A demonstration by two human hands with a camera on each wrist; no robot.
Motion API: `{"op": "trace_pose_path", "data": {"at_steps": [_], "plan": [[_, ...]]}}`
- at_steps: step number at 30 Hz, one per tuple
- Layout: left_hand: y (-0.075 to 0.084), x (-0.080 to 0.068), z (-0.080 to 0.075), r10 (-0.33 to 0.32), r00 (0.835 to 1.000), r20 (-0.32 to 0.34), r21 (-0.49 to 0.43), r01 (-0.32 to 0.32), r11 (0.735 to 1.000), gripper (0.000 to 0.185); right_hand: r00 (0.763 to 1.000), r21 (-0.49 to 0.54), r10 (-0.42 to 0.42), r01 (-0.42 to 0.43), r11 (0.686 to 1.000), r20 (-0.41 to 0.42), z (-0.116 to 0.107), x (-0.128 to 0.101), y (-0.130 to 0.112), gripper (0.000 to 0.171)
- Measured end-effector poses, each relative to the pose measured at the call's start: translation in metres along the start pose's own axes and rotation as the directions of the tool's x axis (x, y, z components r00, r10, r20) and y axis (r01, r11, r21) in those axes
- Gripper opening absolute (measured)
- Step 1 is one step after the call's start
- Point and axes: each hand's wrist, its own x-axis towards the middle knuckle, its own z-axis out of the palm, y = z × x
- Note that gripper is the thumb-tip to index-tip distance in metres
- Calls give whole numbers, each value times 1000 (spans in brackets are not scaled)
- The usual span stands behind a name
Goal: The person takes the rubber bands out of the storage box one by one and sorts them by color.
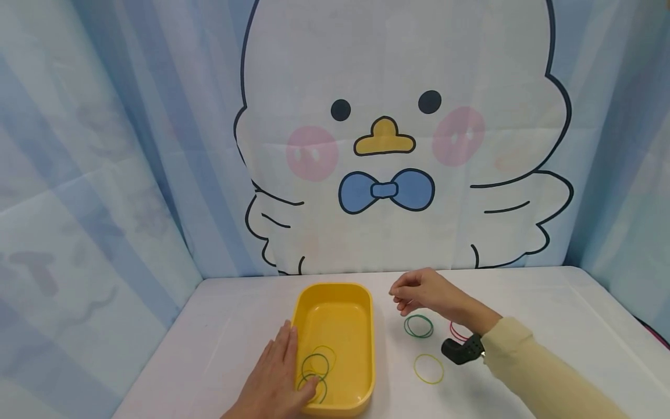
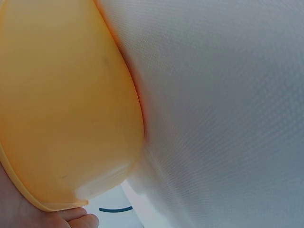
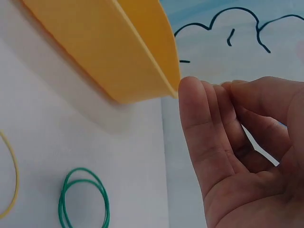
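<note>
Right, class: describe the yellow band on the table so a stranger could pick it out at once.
On the white table, find the yellow tray. Right of its near half lies a thin yellow band, nearer the camera than the green bands. It is the only yellow one visible outside the tray.

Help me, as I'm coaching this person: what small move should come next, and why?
Probably lower the right hand to the green bands on the table: they lie close by, no band shows between its fingertips, and the yellow tray, which the left hand touches, already holds green and yellow bands.
</note>
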Motion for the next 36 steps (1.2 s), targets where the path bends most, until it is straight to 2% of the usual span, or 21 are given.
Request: {"op": "trace_pose_path", "data": {"at_steps": [12, 19, 29, 36], "plan": [[1, 2, 1, -23, 999, 23, 6, 23, 1000, 99, 993, 25, -58, 56, 998, 100, 47, 20, -28, 21], [-2, -1, 0, 10, 1000, -24, 30, -9, 1000, 96, 981, 43, -86, 79, 996, 174, 80, 30, -37, 19], [-4, -1, 1, 66, 997, -50, 24, -65, 998, 95, 977, 34, -57, 51, 998, 207, 112, 37, -41, 16], [-5, 0, 1, 66, 997, -41, 23, -65, 998, 95, 978, -8, -8, 10, 1000, 209, 126, 40, -38, 15]]}}
